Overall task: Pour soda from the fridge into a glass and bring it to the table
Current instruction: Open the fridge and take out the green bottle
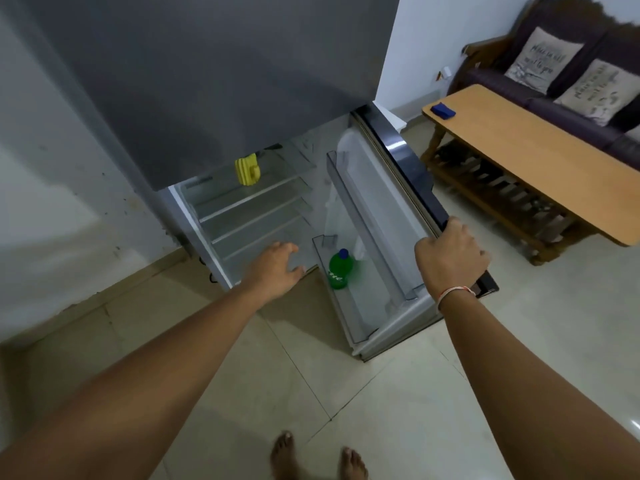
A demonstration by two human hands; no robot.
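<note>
The grey fridge (214,81) stands in front of me with its lower door (391,216) swung open to the right. A green soda bottle with a blue cap (340,270) stands upright in the bottom door shelf. My right hand (450,258) grips the outer edge of the open door. My left hand (277,268) is stretched out with fingers apart, holding nothing, just left of the bottle near the lower shelves. No glass is in view.
A yellow item (247,169) sits on an upper fridge shelf. A wooden table (540,157) with a blue object (443,110) stands to the right, a dark sofa with cushions (568,81) behind it. My bare feet (317,459) stand on pale floor tiles.
</note>
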